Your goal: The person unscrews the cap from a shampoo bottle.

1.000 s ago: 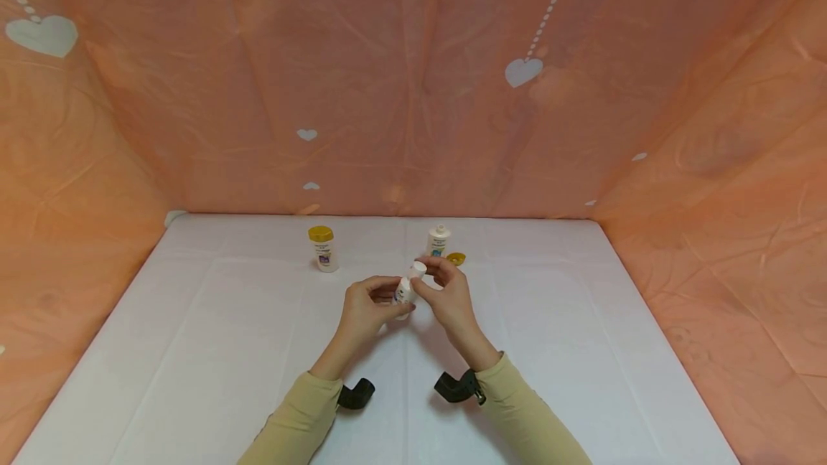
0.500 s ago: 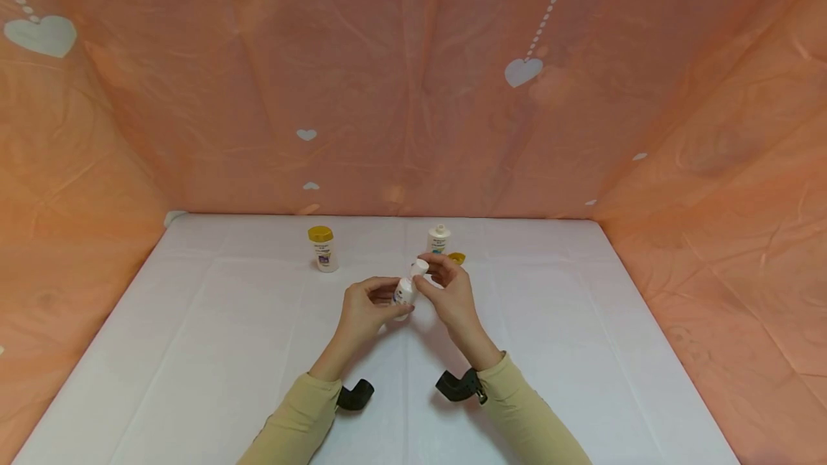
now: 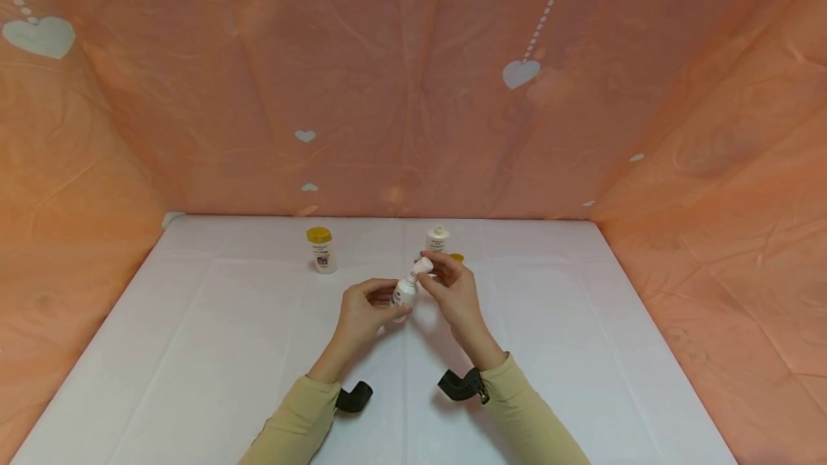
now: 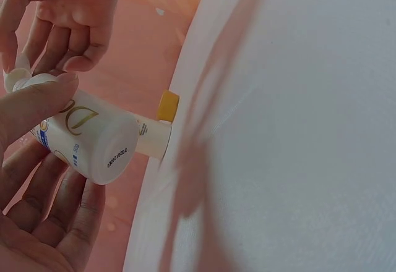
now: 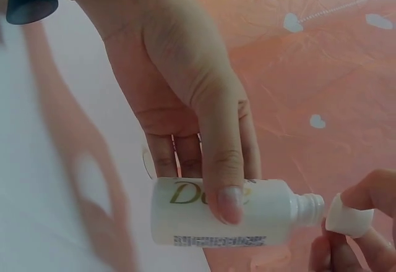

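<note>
Dove bottle (image 3: pixel 405 293), small and white, sits tilted in our left hand (image 3: pixel 362 311) above the bench (image 3: pixel 213 350), thumb across its body and fingers curled beneath. Our right hand (image 3: pixel 452 291) pinches the white cap (image 3: pixel 423 265) just off the threaded neck (image 5: pixel 307 209); cap and neck appear apart. To do this step well, we judge it best to hold the bottle steady with the neck raised so nothing spills, and move the cap straight along the neck's axis. Farther back on the bench stand a yellow-capped bottle (image 3: pixel 320 249) and an uncapped white bottle (image 3: pixel 437 238).
</note>
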Motion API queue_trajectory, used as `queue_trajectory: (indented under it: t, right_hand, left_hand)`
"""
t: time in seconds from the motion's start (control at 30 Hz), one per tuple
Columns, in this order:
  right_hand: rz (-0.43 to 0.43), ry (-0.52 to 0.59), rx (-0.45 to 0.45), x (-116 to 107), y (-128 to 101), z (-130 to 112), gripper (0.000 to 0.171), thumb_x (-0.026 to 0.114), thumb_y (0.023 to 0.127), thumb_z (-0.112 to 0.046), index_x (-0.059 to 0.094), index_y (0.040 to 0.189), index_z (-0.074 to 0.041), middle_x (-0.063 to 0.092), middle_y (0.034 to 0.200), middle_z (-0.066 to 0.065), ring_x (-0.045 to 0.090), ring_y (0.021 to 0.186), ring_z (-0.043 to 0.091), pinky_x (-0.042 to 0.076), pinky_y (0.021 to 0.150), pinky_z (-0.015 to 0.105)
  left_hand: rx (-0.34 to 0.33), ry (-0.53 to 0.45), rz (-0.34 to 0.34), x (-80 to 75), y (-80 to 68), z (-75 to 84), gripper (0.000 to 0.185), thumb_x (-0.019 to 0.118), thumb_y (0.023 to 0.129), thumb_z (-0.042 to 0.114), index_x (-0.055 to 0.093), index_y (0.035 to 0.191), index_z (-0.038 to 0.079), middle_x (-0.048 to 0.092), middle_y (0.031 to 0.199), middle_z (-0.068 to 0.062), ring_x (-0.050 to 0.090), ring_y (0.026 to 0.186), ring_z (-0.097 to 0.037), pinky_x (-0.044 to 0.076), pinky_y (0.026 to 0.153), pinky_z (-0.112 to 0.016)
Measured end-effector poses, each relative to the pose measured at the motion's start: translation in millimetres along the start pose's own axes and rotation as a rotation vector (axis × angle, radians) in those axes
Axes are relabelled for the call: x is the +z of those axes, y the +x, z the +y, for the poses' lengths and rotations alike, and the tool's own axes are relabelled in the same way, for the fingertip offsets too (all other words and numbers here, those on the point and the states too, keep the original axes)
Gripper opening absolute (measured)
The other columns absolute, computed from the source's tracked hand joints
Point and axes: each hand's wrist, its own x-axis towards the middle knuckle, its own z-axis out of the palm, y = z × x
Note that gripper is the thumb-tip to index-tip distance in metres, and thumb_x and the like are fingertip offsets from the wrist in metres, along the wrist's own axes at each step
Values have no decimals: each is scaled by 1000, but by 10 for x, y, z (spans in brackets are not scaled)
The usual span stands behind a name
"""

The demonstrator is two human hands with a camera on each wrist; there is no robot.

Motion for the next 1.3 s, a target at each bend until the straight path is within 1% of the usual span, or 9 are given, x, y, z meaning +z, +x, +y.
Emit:
queue_trajectory:
  t: [0.13,0.27,0.6,0.73,0.83,1.07,1.1,1.2,1.3]
  right_hand:
    - [-12,64,-32,-20,-2,-6,36,66,84,11,58,119,10,63,111,23,61,96,19,52,83,25]
    - [-13,90,-52,-44,-2,-14,34,67,83,11,59,116,8,63,111,22,62,95,19,52,84,27]
    - [-7,116,-31,-98,2,-56,38,64,84,12,53,121,14,59,117,27,64,99,19,53,83,25]
    - [-1,115,-11,-125,-7,-81,37,64,85,11,56,122,12,56,121,31,62,105,24,52,86,24]
    - [3,110,4,-155,-17,-79,35,64,86,9,59,121,8,57,122,28,59,110,30,50,89,25]
    - [-28,86,0,-262,-29,-38,34,64,89,2,57,121,12,56,120,27,63,100,21,50,90,28]
    - [-28,74,3,-283,-32,-33,34,64,90,0,57,121,12,57,119,27,64,98,20,51,89,28]
    - [-6,28,18,-353,-43,-13,33,64,92,-4,58,122,7,57,119,27,65,96,20,52,87,31]
    - [16,-6,47,-443,-56,21,35,61,94,-7,56,125,7,56,121,28,64,95,22,50,90,40]
  left_hand:
    - [-10,-8,-7,-7,0,-2,41,82,67,-9,67,105,-9,68,95,-21,66,88,-35,57,75,-36]
    - [-10,-7,-7,-10,-6,-8,41,82,68,-9,67,105,-9,68,95,-21,66,88,-35,57,75,-35]
    - [7,0,0,-5,0,-44,40,82,68,-8,67,105,-9,68,96,-21,67,87,-33,57,73,-33]
    - [1,9,17,10,47,-213,41,84,67,-5,69,105,-5,69,96,-16,67,86,-28,57,72,-29]
    - [7,5,22,14,86,-344,43,86,66,-1,70,105,-1,70,95,-11,67,84,-22,57,71,-27]
    - [1,10,-7,15,9,4,41,82,68,-8,67,106,-9,68,98,-20,66,88,-33,57,73,-28]
    - [5,16,-7,21,8,4,41,82,68,-8,67,106,-9,68,98,-20,66,88,-33,57,72,-27]
    - [-3,31,-1,42,51,-111,43,83,67,-6,68,107,-7,68,99,-18,66,88,-31,57,73,-28]
    - [-5,40,8,61,93,-251,44,85,66,-4,68,107,-4,69,99,-16,66,87,-28,57,72,-29]
